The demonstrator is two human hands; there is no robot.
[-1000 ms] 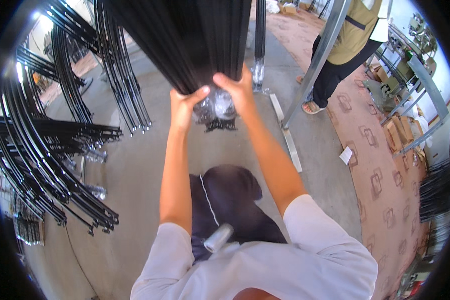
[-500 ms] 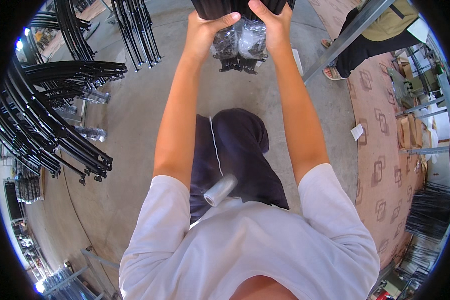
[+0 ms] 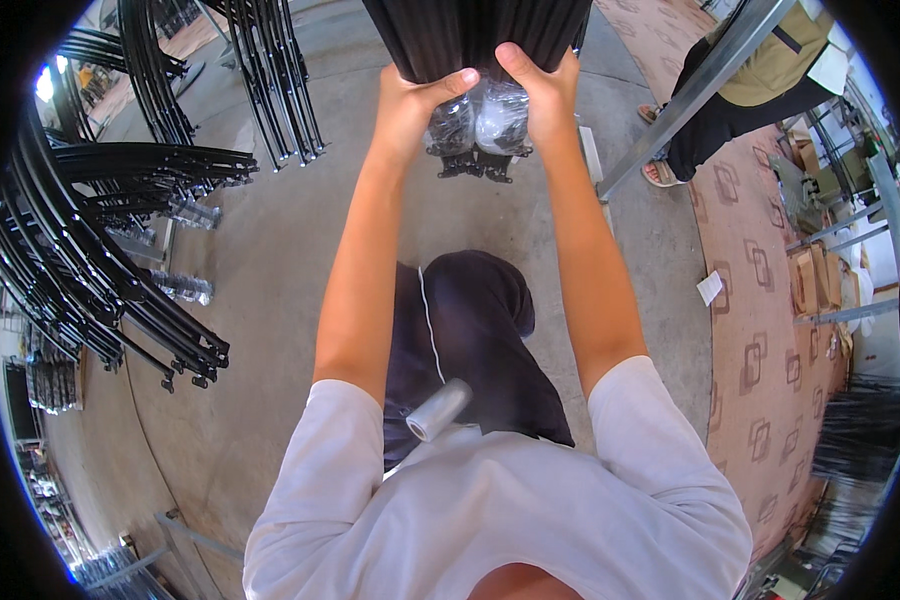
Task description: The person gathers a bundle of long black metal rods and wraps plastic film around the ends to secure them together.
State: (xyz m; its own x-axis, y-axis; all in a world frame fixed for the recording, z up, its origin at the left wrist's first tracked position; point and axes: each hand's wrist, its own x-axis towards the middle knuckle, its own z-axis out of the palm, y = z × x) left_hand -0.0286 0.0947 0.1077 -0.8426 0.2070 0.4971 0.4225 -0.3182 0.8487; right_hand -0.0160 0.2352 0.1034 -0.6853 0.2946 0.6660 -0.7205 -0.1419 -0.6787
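Both my arms reach forward, gripping a bundle of long black tubes point(image 3: 475, 40). Clear plastic film point(image 3: 500, 118) wraps its near end in two lumps, and small dark end fittings point(image 3: 475, 165) stick out below. My left hand point(image 3: 415, 105) is closed around the left side, thumb across the front. On the right side, my right hand point(image 3: 542, 90) holds it the same way, thumb pointing up. The fingers of both hands are mostly hidden behind the tubes. A small roll of clear film point(image 3: 438, 410) hangs at my waist beside a white cord point(image 3: 430, 325).
Racks of curved black tubes point(image 3: 140, 260) crowd the left, some with film-wrapped ends. A grey metal post point(image 3: 690, 105) slants at the right, with another person point(image 3: 760, 90) standing behind it. Patterned carpet point(image 3: 755, 330) borders the concrete floor. Cardboard point(image 3: 815, 280) sits on shelving at far right.
The bundle and my hands appear slightly lower in the picture, and more of the black tubes shows. The surroundings have shifted down a little too. My grip looks the same.
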